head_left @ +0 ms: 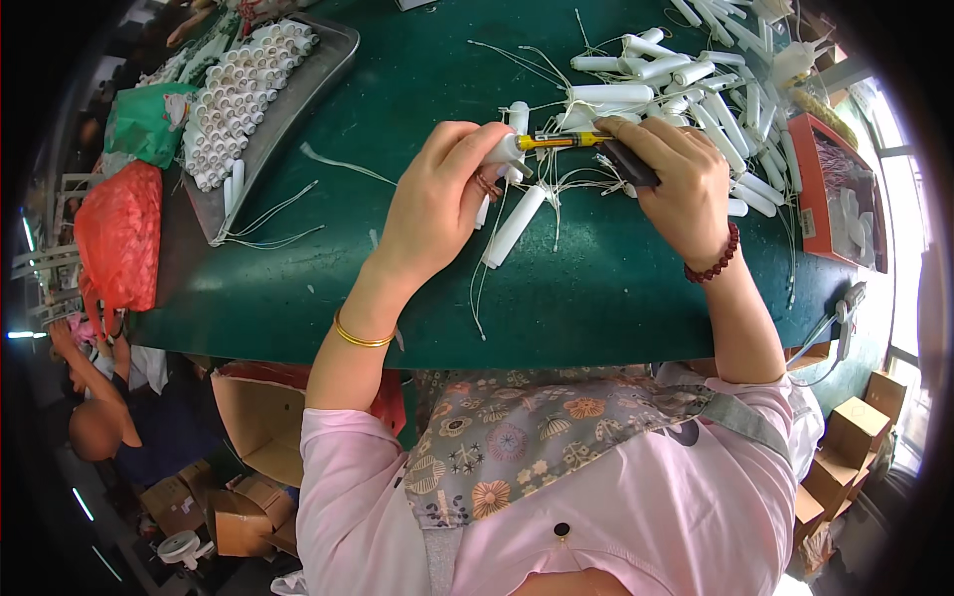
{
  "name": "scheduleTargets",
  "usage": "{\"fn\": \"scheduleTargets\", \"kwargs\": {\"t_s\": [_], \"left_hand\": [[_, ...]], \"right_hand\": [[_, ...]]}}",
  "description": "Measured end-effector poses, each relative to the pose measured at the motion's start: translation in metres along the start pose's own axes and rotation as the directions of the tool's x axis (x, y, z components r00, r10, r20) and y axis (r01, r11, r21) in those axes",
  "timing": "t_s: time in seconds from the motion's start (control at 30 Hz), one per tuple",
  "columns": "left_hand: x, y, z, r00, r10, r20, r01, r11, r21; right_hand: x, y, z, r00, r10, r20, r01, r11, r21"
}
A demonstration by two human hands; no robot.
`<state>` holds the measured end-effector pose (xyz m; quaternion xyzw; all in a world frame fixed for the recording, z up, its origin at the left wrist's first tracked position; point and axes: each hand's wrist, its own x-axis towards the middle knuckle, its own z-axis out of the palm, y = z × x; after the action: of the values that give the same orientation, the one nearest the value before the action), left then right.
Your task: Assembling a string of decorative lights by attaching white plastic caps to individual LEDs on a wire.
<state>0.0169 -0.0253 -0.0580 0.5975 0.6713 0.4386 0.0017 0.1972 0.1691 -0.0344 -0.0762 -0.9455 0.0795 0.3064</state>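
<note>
My left hand (437,194) is closed around a short white plastic tube (505,149), held above the table. A slim yellow cylinder (562,140) with dark markings runs from the tube's open end to my right fingers. My right hand (678,177) is closed, its fingers at the yellow cylinder's far end, with a flat dark piece (629,164) under them; what that piece is I cannot tell. Just below my hands lies another white tube (515,228) with thin wires (558,187) around it. Beside my right hand is a heap of white tubes (730,124) with wires.
Upright white tubes fill a metal tray (288,134) at the far left of the green table (417,308). A red bag (119,233) and a green bag (144,124) are beyond it. At the right stands a red box (810,199) of small parts. Another person (129,417) is at the lower left.
</note>
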Motion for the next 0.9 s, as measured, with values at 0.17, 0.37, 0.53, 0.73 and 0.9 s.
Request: {"fn": "scheduleTargets", "kwargs": {"t_s": [0.17, 0.37, 0.53, 0.73, 0.9], "left_hand": [[0.002, 0.008, -0.003, 0.981, -0.013, 0.195, -0.018, 0.987, 0.157], [-0.003, -0.002, 0.006, 0.985, 0.168, 0.036, -0.172, 0.971, 0.166], [-0.013, -0.009, -0.012, 0.931, -0.364, 0.035, 0.303, 0.713, -0.633], [-0.006, -0.019, -0.032, 0.825, -0.557, 0.101, 0.386, 0.423, -0.82], [-0.005, -0.018, -0.042, 0.805, -0.565, 0.18, 0.421, 0.33, -0.845]], "right_hand": [[0.004, -0.01, -0.01, 0.992, -0.112, -0.053, 0.107, 0.99, -0.093], [-0.001, -0.038, 0.008, 0.969, -0.234, 0.075, 0.2, 0.929, 0.31], [0.002, -0.027, 0.003, 0.982, 0.13, 0.135, -0.186, 0.757, 0.626], [-0.002, -0.033, 0.002, 0.908, 0.058, 0.416, -0.275, 0.83, 0.485], [0.0, -0.032, 0.004, 0.861, 0.098, 0.498, -0.391, 0.754, 0.528]]}}
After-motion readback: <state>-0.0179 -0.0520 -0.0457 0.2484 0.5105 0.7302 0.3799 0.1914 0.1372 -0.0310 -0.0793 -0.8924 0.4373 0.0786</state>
